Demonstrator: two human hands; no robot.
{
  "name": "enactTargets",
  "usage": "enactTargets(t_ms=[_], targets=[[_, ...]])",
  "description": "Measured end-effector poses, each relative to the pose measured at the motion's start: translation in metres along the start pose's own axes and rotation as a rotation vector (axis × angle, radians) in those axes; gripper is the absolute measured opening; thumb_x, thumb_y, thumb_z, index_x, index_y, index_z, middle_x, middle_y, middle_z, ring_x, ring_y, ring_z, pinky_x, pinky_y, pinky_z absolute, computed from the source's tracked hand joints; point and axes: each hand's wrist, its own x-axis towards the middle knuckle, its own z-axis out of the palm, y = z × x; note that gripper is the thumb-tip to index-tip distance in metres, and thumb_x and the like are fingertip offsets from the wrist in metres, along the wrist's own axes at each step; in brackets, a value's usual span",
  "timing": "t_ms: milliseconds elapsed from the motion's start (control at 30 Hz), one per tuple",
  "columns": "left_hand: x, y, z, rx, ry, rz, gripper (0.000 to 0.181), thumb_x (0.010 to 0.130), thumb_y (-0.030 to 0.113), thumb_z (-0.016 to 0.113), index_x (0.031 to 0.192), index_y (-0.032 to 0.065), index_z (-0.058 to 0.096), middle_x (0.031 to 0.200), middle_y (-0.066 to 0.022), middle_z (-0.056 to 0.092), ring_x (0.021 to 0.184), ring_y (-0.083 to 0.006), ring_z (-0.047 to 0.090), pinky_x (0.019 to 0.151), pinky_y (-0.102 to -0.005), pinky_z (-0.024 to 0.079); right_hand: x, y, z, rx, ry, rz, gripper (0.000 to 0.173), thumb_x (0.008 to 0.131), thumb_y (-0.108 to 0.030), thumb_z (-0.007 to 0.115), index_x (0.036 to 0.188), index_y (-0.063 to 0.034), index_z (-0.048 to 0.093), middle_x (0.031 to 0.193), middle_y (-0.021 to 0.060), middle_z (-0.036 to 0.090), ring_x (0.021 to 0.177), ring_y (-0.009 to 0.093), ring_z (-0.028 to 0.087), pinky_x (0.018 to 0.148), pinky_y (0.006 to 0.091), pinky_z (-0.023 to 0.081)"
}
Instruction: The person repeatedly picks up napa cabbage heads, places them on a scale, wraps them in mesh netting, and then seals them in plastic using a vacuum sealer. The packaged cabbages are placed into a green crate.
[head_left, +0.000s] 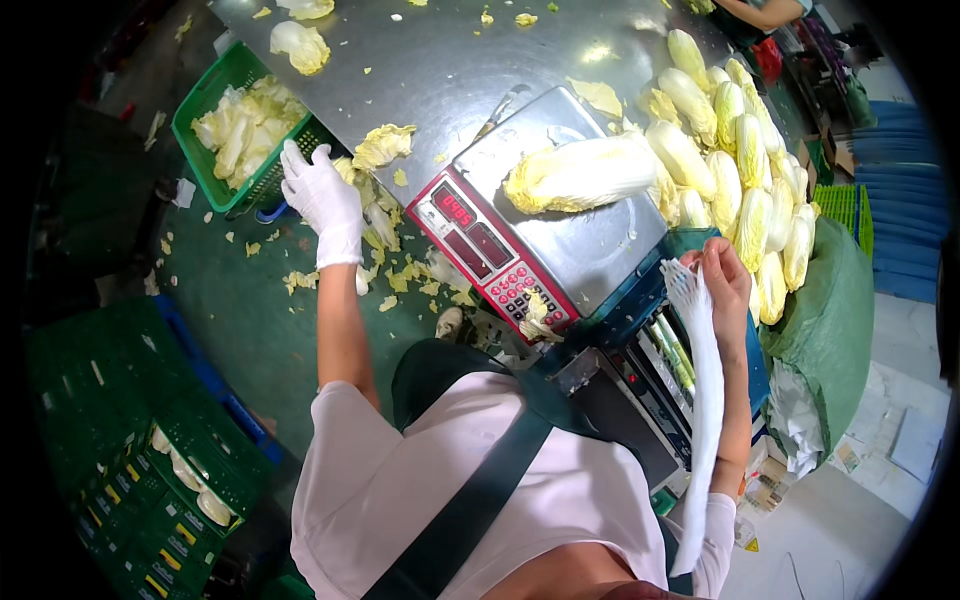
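My left hand (322, 199), in a white glove, is beside the green plastic basket (191, 154) of cabbage leaves, fingers apart with nothing in them. My bare right hand (721, 281) grips one end of a white foam mesh sleeve (701, 420), whose length hangs down along my forearm. Between my hands, a napa cabbage (585, 172) lies on the steel pan of a red-framed digital scale (495, 247), its display lit. A loose leaf (535, 319) rests on the keypad. Many more napa cabbages (750, 180) are piled right of the scale.
The steel table (420, 67) bears scattered leaves and a knife-like tool (499, 112) behind the scale. Trimmings litter the green floor (247, 270). Green crates (150, 450) stand lower left, a green sack (832, 330) at the right. Another person's arm (757, 13) shows at top right.
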Motion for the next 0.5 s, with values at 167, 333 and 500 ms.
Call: enactTargets(t_ms=[167, 333, 500], targets=[[-0.039, 0.088, -0.064, -1.049, -0.219, 0.019, 0.045, 0.066, 0.008, 0.071, 0.108, 0.0054, 0.056, 0.125, -0.0156, 0.047, 0.118, -0.0271, 0.042, 0.099, -0.0366, 0.033, 0.007, 0.011, 0.015, 0.071, 0.036, -0.011, 0.018, 0.092, -0.023, 0.046, 0.086, -0.0064, 0.047, 0.077, 0.0048, 0.058, 0.062, 0.009, 0.054, 0.055, 0.0208, 0.043], [-0.099, 0.182, -0.113, -2.127, -1.253, -0.151, 0.051, 0.076, 0.008, 0.065, 0.122, -0.0018, 0.043, 0.119, -0.0102, 0.051, 0.11, -0.0135, 0.045, 0.09, -0.0274, 0.039, 0.002, 0.017, 0.052, -0.127, 0.072, -0.286, 0.008, 0.091, -0.011, 0.048, 0.087, -0.0044, 0.047, 0.082, 0.0053, 0.061, 0.064, 0.004, 0.049, 0.059, 0.0172, 0.04], [-0.11, 0.183, -0.114, -2.0, -1.096, -0.346, 0.015, 0.087, 0.011, 0.053, 0.096, 0.0002, 0.058, 0.09, -0.0037, 0.06, 0.08, -0.0102, 0.057, 0.073, -0.0237, 0.046, -0.006, 0.014, 0.031, -0.054, 0.144, -0.301, 0.006, 0.087, -0.003, 0.051, 0.084, -0.0021, 0.045, 0.082, 0.0065, 0.063, 0.068, 0.004, 0.051, 0.06, 0.0165, 0.039]])
